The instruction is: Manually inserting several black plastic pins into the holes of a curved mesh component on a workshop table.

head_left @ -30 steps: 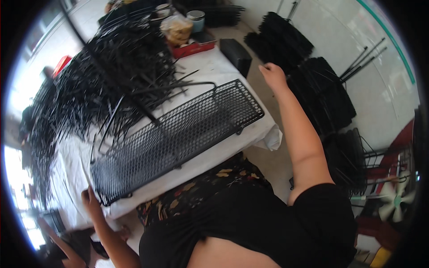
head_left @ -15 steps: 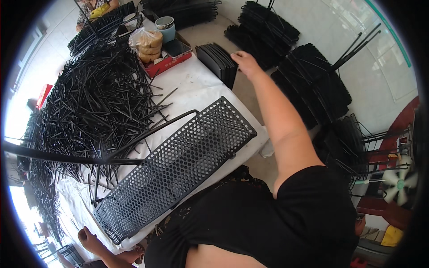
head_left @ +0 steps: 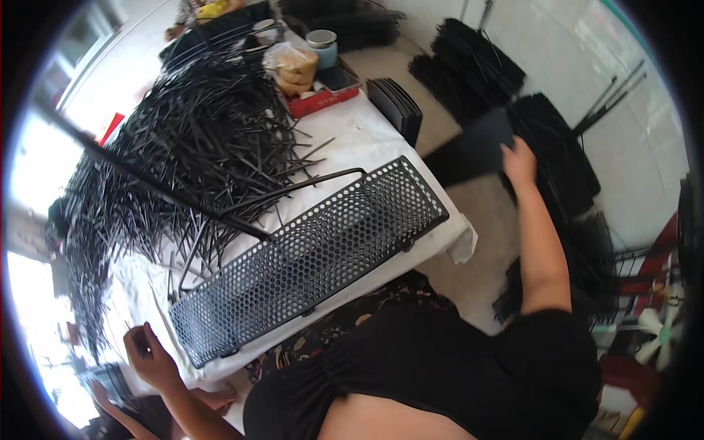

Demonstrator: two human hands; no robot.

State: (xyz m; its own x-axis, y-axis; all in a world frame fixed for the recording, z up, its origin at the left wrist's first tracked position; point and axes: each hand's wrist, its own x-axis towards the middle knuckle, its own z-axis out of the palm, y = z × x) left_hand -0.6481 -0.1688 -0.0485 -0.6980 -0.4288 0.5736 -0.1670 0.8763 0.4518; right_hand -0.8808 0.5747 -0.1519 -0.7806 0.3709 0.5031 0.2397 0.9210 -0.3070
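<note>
My right hand [head_left: 519, 163] is stretched out past the table's right end, gripping a flat black plate [head_left: 475, 149] above the floor. A stack of similar black plates [head_left: 397, 107] stands on edge at the table corner, to the left of that hand. A long black perforated metal tray [head_left: 315, 253] lies slantwise on the white-covered table [head_left: 381, 139] in front of me. My left hand [head_left: 150, 356] is at the tray's near-left end with its fingers curled. Whether it holds anything is unclear.
A big heap of thin black rods [head_left: 191, 154] covers the table's left and far side. A red tray [head_left: 323, 101] with a bag of food and a cup [head_left: 323, 45] sits at the back. Piles of black parts [head_left: 557, 169] lie on the floor at right. Another hand [head_left: 110, 400] shows at lower left.
My right hand has moved from the stack of plates at the table corner out to the right, now with one black plate in it. The view has shifted; the tray stays put.
</note>
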